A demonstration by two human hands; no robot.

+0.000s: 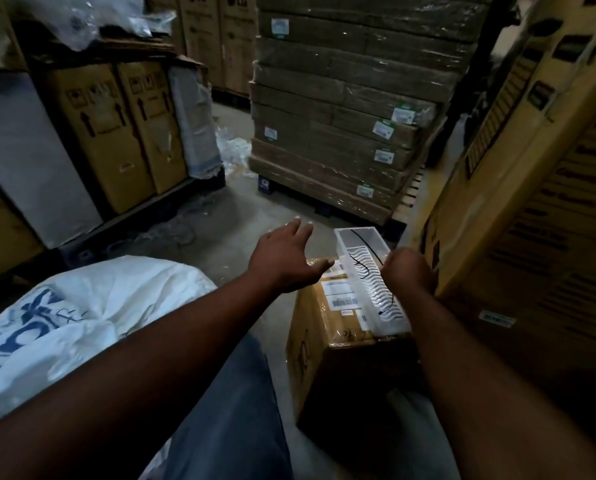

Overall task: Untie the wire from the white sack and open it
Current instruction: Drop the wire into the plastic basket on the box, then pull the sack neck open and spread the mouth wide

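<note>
White sack point(82, 320) w/ blue print lies on the floor at lower left, beside the person's leg. Left hand point(286, 258) hovers over floor, fingers spread wide, holding nothing. Cardboard box point(327, 344) sits to its right w/ a white tray point(369, 268) on top. Right hand point(409, 270) is curled at the tray's edge; grip unclear.

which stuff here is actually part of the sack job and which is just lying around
Belongs to the job:
white sack, lower left
left hand, open, fingers spread
right hand, closed at the white tray's edge
No wire on the sack can be made out.

Just lying about:
white tray holding black wires
cardboard box under the tray
wrapped pallet stack
upright cartons
</note>
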